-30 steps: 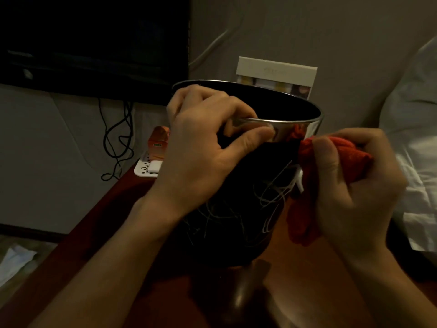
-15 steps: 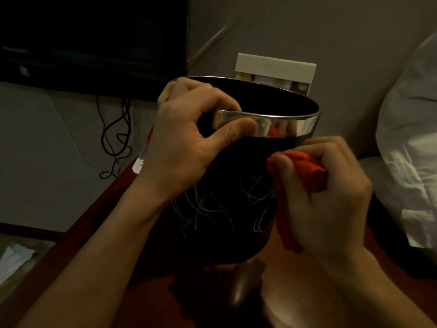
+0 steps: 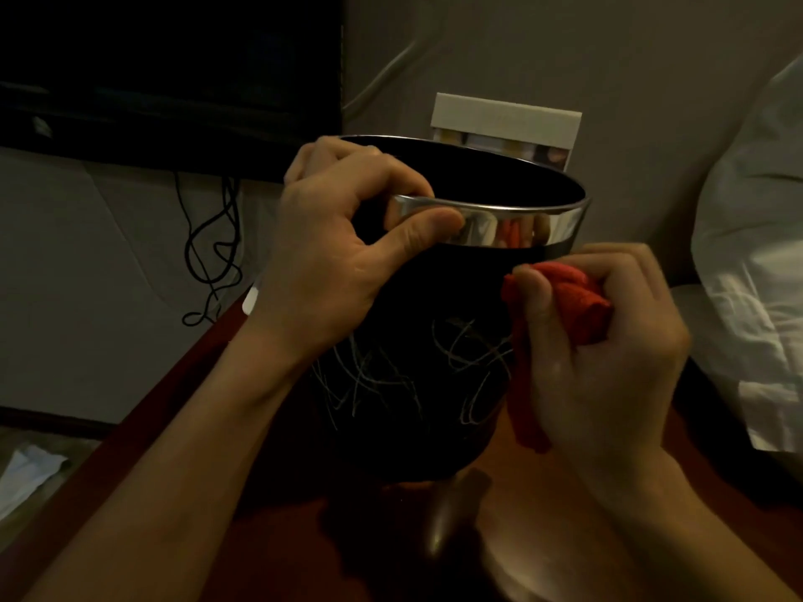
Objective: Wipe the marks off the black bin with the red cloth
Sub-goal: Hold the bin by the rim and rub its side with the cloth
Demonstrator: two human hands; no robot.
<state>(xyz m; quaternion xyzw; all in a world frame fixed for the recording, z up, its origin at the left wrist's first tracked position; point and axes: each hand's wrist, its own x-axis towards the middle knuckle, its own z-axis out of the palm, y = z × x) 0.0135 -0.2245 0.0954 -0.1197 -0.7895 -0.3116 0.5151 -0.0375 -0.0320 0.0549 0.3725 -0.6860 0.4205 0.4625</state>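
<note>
The black bin [image 3: 439,341] is sitting on the reddish table [image 3: 543,536], with the left hand [image 3: 330,254] curling its fingers over the shiny rim [image 3: 499,225], thumb pressing outside. The right hand [image 3: 604,362] is clutching the bunched red cloth [image 3: 578,304] against the bin's right side. White scribbles [image 3: 413,375] are covering the front, so scrubbing hard sideways is probably risking tipping the bin if that rim grip slips.

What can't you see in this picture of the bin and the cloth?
Head view only:
- Black bin: far side and bottom out of sight; left hand covers part of the wall.
- Red cloth: mostly bunched inside the right hand.
- Card behind the bin: print too small.
</note>
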